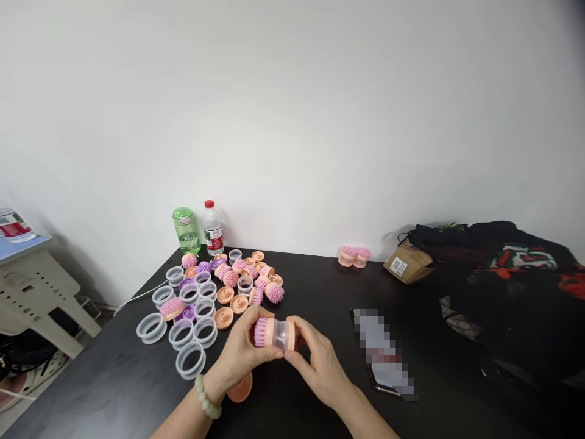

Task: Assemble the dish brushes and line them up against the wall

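Between my two hands is a small round scrubbing brush [280, 335], lying sideways in the air above the black table [315, 402]. Its pink bristles point left, followed by a peach collar, a clear middle and a peach base at the right. My left hand [244, 344] is closed round the bristle end, a pale bead bracelet on its wrist. At the base end, my right hand [315, 356] grips with thumb and fingers. Below my left wrist lies a peach disc [241, 388], partly hidden by the arm.
Left of my hands are several clear rings [191, 360], peach discs [223, 317] and pink bristle heads [275, 293]. A green bottle [186, 231] and a water bottle [213, 228] stand behind. Two brushes [348, 256] are by the wall; a phone [384, 356], paper bag [407, 262] and dark cloth [512, 292] lie right.
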A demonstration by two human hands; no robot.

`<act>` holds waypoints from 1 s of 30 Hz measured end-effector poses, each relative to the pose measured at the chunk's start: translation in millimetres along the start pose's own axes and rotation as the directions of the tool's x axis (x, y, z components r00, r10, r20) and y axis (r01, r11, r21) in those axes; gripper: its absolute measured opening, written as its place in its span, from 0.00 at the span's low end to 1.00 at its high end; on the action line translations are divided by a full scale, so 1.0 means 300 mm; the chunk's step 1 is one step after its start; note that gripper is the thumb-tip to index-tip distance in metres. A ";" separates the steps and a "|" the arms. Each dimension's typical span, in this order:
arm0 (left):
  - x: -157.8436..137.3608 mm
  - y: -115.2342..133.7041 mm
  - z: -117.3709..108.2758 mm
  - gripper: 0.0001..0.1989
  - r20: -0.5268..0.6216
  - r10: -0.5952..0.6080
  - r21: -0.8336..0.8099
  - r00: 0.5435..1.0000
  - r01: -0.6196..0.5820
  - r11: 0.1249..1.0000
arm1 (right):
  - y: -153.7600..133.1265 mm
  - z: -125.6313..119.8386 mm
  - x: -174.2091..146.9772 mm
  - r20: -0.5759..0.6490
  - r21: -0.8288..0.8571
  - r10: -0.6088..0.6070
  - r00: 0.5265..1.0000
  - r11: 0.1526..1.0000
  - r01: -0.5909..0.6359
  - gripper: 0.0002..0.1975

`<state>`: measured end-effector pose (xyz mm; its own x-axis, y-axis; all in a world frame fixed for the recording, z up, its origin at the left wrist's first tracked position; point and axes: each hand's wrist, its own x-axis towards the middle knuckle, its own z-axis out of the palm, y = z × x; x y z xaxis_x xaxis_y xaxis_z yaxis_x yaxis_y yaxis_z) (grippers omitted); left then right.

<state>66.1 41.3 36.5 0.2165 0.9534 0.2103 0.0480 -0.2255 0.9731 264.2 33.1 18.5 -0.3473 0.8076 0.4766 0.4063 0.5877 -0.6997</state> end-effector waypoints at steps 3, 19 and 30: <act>0.000 0.005 -0.002 0.19 -0.072 0.124 0.308 0.990 -0.096 0.947 | 0.022 0.012 0.003 0.008 -0.004 0.059 0.998 0.998 -0.059 0.24; -0.012 -0.103 0.027 0.36 0.107 0.226 0.589 0.968 -0.245 0.770 | 0.053 0.063 0.024 0.033 -0.144 0.191 0.981 0.972 -0.184 0.29; -0.012 -0.106 0.009 0.29 0.088 0.249 0.583 0.965 -0.252 0.772 | 0.183 0.024 0.056 -0.322 -0.219 0.372 0.871 0.865 -0.451 0.28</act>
<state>66.4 44.5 4.6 0.3068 0.8458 0.4365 0.5510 -0.5318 0.6431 274.6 78.4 -15.7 0.1206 0.9377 0.3257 0.6932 0.1553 -0.7038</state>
